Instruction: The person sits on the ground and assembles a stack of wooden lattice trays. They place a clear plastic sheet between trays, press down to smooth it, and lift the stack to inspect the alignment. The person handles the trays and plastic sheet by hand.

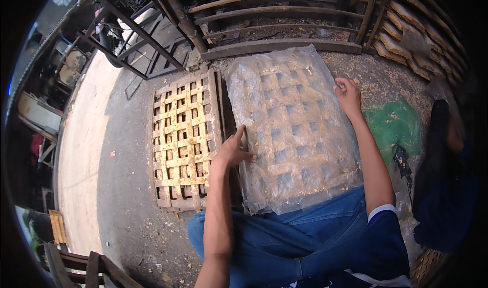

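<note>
In front of my lap lies a woven slatted tray wrapped in a cloudy, wrinkled clear plastic sheet (300, 130), with the lattice showing through it. My left hand (233, 150) is at the sheet's left edge, index finger stretched forward and thumb spread onto the plastic, holding nothing. At the upper right edge, my right hand (348, 96) has its fingers curled and pinched at the border of the sheet. Left of the wrapped tray is a bare woven lattice tray (182, 140), yellowish and crusted, resting on other boards.
Wooden rails (279, 8) run along the far side. Stacked, pale-filled trays (406, 34) lean at the far right. A crumpled green plastic bag (394, 128) lies by my right forearm. A dark metal frame (137, 39) stands at the far left. Crumbs litter the ground.
</note>
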The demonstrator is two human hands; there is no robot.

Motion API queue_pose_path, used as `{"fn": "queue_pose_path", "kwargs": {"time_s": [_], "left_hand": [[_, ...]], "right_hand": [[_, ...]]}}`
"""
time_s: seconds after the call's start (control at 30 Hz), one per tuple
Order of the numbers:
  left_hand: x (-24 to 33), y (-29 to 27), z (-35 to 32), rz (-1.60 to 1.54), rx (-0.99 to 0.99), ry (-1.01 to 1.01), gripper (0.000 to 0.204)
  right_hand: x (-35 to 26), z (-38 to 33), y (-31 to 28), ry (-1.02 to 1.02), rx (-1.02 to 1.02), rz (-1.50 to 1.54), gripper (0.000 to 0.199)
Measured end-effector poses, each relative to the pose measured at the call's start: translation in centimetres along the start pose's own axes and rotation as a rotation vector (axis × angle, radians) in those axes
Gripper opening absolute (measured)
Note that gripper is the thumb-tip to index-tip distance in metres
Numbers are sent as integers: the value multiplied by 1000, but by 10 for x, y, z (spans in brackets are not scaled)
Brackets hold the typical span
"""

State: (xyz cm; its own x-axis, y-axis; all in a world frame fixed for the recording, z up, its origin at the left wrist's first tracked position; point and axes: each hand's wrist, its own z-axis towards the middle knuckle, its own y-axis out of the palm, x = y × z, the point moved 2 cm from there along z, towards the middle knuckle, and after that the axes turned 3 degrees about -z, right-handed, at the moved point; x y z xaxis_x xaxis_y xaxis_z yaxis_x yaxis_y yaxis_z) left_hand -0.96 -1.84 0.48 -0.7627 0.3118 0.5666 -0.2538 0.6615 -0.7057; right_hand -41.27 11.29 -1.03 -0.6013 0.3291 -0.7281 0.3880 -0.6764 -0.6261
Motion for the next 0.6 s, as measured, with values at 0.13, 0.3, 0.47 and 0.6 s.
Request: {"fn": "queue_pose_path", "kwargs": {"time_s": [0.13, 0.3, 0.47, 0.6], "left_hand": [[-3, 3, 4, -20, -4, 26, 118], [2, 4, 6, 16, 15, 28, 121], [6, 4, 3, 39, 14, 8, 120], [3, 3, 4, 29, 12, 9, 120]], "right_hand": [[-28, 37, 47, -246, -112, -229, 33], [-35, 74, 83, -221, -190, -511, 36], [-14, 76, 90, -379, -244, -404, 26], [-9, 82, 81, -474, -274, -345, 20]]}}
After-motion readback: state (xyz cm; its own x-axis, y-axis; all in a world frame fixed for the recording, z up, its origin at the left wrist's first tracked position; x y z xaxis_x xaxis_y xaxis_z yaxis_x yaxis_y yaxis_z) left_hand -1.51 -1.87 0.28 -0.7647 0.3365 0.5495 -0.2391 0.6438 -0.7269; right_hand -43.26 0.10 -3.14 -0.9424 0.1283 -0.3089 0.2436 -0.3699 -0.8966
